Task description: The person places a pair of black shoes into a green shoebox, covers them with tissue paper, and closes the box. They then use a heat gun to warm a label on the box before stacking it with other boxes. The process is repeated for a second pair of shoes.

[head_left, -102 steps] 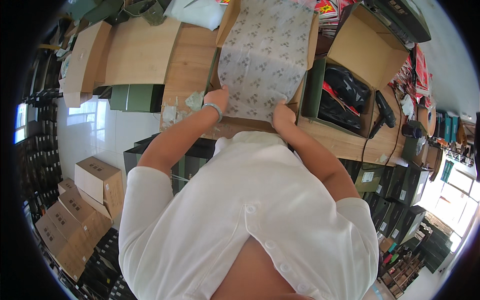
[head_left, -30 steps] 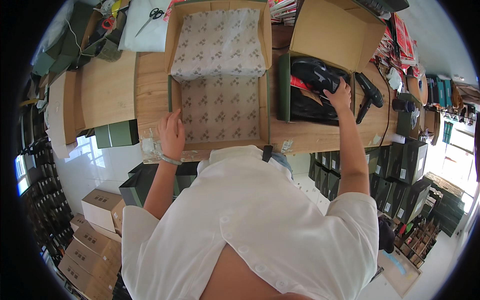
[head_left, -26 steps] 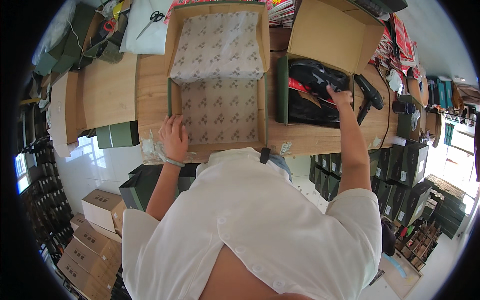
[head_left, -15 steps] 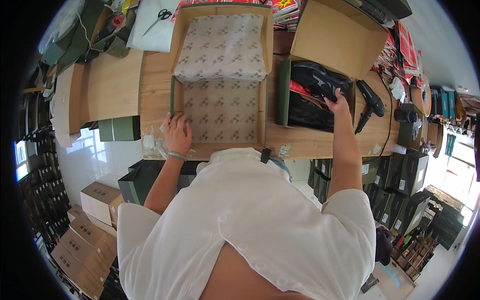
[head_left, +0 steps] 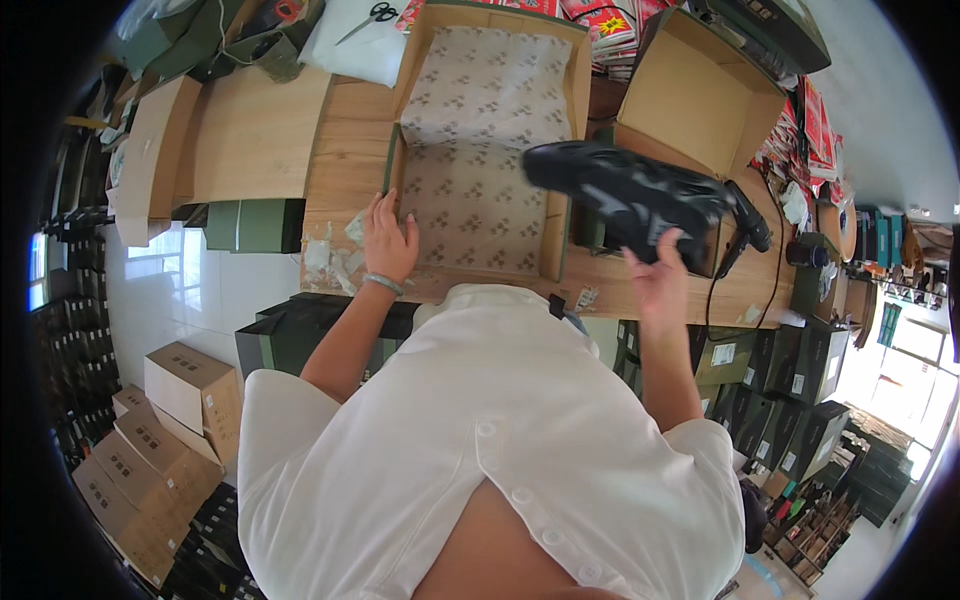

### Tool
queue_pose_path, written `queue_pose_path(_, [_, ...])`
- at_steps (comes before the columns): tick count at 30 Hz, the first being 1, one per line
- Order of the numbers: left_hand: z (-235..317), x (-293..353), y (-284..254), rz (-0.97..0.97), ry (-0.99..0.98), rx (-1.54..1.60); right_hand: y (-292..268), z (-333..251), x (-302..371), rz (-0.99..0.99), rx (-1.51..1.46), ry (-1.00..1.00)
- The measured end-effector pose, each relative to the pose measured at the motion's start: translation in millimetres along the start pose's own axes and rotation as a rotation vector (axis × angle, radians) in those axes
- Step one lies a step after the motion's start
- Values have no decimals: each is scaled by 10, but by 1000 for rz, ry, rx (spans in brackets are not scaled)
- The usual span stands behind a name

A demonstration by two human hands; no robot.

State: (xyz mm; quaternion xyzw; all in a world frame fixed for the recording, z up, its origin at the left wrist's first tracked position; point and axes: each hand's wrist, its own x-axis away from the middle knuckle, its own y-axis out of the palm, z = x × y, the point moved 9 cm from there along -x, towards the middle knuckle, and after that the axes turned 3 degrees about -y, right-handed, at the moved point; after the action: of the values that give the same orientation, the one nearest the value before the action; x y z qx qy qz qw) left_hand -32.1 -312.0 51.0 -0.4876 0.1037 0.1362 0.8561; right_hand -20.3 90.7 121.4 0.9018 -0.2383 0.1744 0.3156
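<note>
My right hand [head_left: 661, 275] grips a black shoe [head_left: 635, 190] by its near edge, holding it in the air over the right-hand shoebox [head_left: 690, 95], whose lid stands open. The shoe hides most of that box's inside. In the middle lies an open green-and-brown shoebox [head_left: 554, 240] lined with patterned tissue paper [head_left: 475, 205], which runs up into its lid. My left hand [head_left: 391, 243] rests against the left wall of this box, its fingers stretched out and holding nothing.
A black hair dryer [head_left: 744, 232] with a cord lies right of the boxes. Scissors [head_left: 370, 22] lie on white sheeting at the back left. Red printed packets [head_left: 612, 28] are piled behind. Cartons [head_left: 165, 430] stand at the lower left, dark shoeboxes [head_left: 810, 360] at the right.
My right hand has lifted the shoe out of the right-hand box and brought it nearer and leftward. My left hand stays at the lined box's left side. The whole view has shifted somewhat.
</note>
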Motion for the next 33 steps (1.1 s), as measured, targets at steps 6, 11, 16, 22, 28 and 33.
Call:
queue_pose_path(6, [-112,47,-66,68,-29,209,657,1358,7,-44,-171,320])
queue_pose_path(11, [-110,84,-92,88,3,175,712,2159,-245,-43,-204,440])
queue_pose_path(16, [74,40,-167,91,68,51,647,2523,-421,-19,-153,440])
queue_pose_path(22, [193,81,110,-202,194,-93,625,2766,-690,-59,-232,480])
queue_pose_path(28, [8,215,614,-664,167,-196,623,2925,-917,-78,-237,456])
queue_pose_path(33, [38,213,632,-727,124,-243,407,3139,-1036,-21,-253,509])
